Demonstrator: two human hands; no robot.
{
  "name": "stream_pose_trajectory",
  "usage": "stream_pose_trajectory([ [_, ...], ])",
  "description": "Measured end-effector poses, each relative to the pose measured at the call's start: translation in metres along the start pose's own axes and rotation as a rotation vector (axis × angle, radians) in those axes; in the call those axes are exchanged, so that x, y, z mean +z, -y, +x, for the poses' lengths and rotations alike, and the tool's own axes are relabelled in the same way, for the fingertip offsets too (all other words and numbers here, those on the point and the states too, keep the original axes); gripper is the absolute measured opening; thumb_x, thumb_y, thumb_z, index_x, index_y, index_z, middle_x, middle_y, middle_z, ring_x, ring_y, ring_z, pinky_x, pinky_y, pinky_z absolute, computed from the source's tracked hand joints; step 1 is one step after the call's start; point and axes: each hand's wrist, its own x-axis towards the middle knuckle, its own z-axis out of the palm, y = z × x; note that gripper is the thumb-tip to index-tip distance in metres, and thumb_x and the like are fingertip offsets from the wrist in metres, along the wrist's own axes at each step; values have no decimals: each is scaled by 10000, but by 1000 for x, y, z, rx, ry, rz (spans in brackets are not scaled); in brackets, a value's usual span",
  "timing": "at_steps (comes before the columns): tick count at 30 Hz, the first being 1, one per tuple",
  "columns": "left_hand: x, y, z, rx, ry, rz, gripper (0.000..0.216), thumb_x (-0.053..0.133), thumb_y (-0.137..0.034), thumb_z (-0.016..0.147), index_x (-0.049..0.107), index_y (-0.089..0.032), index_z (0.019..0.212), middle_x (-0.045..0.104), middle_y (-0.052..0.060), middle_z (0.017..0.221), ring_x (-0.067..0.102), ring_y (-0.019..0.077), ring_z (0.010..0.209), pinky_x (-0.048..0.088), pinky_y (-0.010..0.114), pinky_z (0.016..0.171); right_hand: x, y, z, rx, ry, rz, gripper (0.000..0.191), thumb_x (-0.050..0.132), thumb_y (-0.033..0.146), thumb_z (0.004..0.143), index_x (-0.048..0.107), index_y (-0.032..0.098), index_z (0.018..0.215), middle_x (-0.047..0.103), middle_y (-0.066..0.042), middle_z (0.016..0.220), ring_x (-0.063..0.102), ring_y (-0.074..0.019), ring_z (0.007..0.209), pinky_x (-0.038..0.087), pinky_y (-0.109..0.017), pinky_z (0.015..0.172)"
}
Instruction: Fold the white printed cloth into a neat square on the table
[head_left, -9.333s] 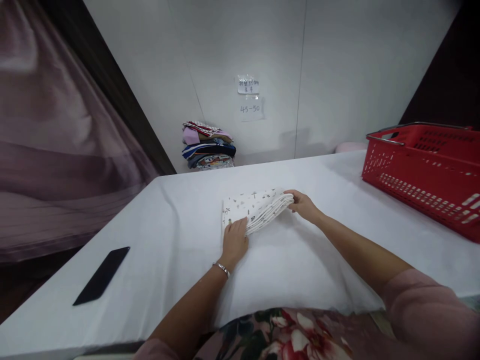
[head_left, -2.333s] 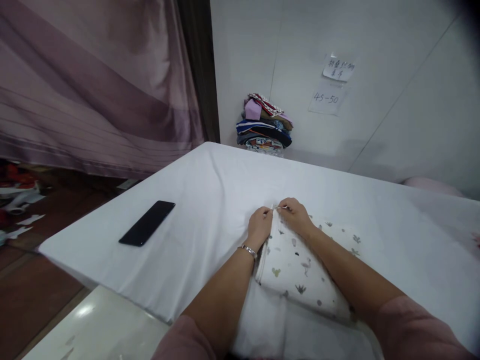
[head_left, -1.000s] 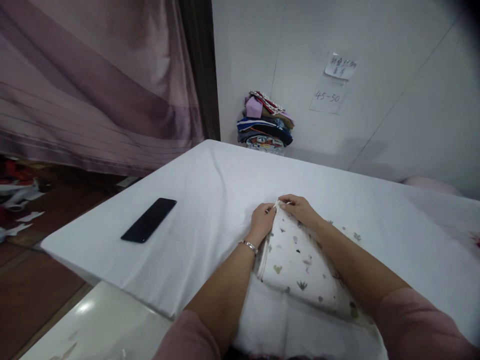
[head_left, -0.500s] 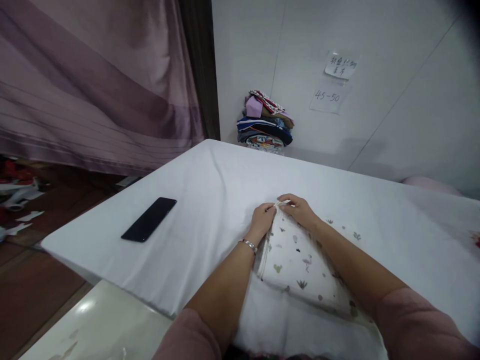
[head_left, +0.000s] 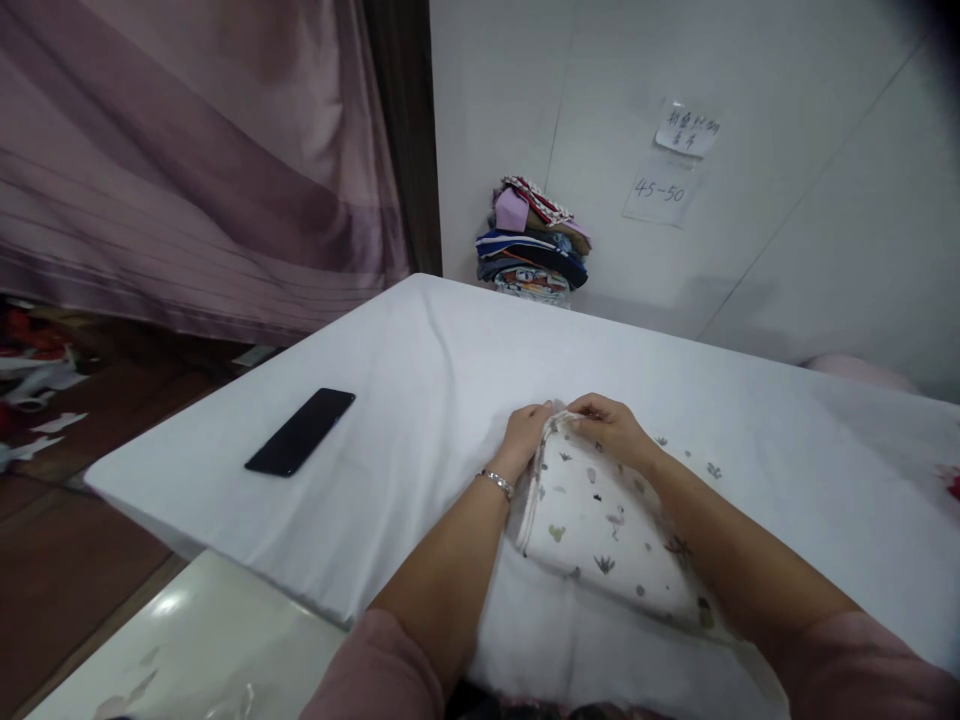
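Note:
A folded white cloth (head_left: 592,520) printed with small plants and a flamingo lies on the white-covered table (head_left: 390,450), directly in front of me. My left hand (head_left: 527,432) grips its far left corner, the fingers partly hidden behind the edge. On the wrist is a silver bracelet (head_left: 496,484). My right hand (head_left: 609,425) pinches the cloth's far edge, a little to the right of the left hand. Its forearm crosses over the right part of the cloth and hides some of it.
A black phone (head_left: 300,432) lies on the table's left side. Against the wall behind the table rises a stack of folded clothes (head_left: 532,245). Handwritten paper signs (head_left: 660,190) hang on the wall. A pinkish curtain (head_left: 225,170) hangs at the left, and a glossy pale surface (head_left: 202,640) stands lower front left.
My right hand has slid slightly right along the cloth's far edge, away from my left hand. The corner between the hands now looks wider and flatter. My left hand has barely moved.

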Motion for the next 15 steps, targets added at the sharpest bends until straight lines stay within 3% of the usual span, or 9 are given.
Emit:
stream_pose_trajectory([
  [5, 3, 0, 0, 51, -27, 18, 220, 523, -294, 725, 681, -146, 763, 665, 23, 756, 565, 145, 718, 413, 237, 657, -5, -4, 9, 136, 74, 160, 348, 680, 345, 650, 623, 187, 955, 649, -24, 838, 563, -144, 706, 442, -294, 664],
  [10, 5, -1, -4, 234, -72, 153, 261, 471, -310, 784, 687, -167, 818, 664, 9, 759, 567, 135, 723, 421, 233, 677, -3, -10, 23, 139, -13, 51, 320, 663, 353, 646, 642, 177, 912, 630, -12, 804, 504, -105, 590, 408, -252, 558],
  [15, 5, 0, -4, 278, -104, 191, 272, 454, -316, 811, 683, -182, 872, 674, 13, 827, 574, 138, 765, 428, 237, 708, -2, -8, 29, 111, -17, -40, 255, 636, 346, 660, 641, 178, 852, 630, -31, 901, 493, -96, 595, 414, -246, 560],
])
